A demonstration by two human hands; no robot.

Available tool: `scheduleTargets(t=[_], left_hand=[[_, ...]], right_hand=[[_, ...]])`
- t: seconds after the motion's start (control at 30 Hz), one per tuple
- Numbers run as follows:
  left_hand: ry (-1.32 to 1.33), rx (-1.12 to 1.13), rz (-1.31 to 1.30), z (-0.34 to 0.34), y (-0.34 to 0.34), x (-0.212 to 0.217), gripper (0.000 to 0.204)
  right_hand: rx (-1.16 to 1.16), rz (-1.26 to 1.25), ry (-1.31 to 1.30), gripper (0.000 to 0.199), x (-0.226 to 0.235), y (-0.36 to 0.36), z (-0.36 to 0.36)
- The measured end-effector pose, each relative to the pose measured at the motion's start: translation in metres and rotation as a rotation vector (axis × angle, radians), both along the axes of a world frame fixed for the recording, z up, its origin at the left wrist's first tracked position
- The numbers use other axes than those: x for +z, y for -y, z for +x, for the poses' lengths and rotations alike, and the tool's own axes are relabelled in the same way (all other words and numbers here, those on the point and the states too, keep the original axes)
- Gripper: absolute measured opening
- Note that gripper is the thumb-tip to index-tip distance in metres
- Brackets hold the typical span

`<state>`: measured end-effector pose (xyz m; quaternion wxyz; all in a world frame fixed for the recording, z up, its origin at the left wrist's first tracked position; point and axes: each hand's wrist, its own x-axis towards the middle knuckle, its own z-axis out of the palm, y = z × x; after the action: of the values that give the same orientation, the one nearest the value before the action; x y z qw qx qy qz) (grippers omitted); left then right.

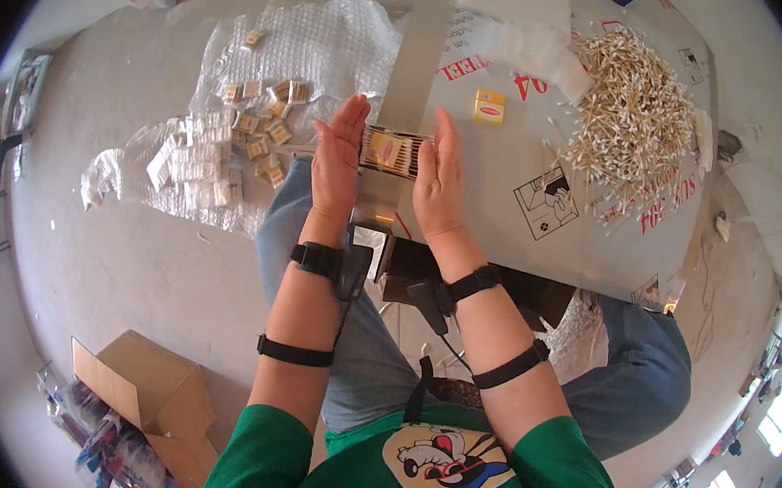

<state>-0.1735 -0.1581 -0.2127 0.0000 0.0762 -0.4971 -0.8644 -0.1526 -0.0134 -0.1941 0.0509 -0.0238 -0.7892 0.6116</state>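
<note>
Between my two palms is a bundle of cotton swabs [407,156], lying sideways at the left edge of the table. A yellow card [385,149] sits on top of the bundle. My left hand [334,165] presses flat on the bundle's left end, fingers straight and together. Against the right end is my right hand [440,188], held flat the same way with the thumb alongside. On the table, beyond my right hand, lies another yellow card or small stack of cards [490,109]. A large loose pile of cotton swabs [633,126] spreads over the table's right side.
Bubble wrap [335,46] covers the floor at the left, with several small swab packs [261,147] on it. The table [469,214] has a printed grey top; translucent plastic bags [516,16] lie at its far side. An open cardboard box [128,379] stands lower left.
</note>
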Motion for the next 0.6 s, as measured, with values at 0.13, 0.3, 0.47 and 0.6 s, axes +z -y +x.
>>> scheduleTargets(t=[0.13,0.3,0.47,0.6], left_hand=[[0.020,0.022,0.032,0.001,0.000,0.003,0.072],[0.031,0.008,0.018,0.002,-0.001,0.007,0.072],[0.034,-0.009,0.000,0.003,-0.002,0.010,0.073],[0.037,-0.016,-0.019,0.003,-0.002,0.011,0.074]], right_hand=[[-0.034,-0.017,-0.038,0.049,0.000,0.007,0.000],[-0.058,-0.119,-0.003,0.047,0.002,0.020,0.000],[-0.100,-0.191,0.011,0.045,0.004,0.031,-0.002],[-0.124,-0.193,0.024,0.042,0.002,0.038,-0.004]])
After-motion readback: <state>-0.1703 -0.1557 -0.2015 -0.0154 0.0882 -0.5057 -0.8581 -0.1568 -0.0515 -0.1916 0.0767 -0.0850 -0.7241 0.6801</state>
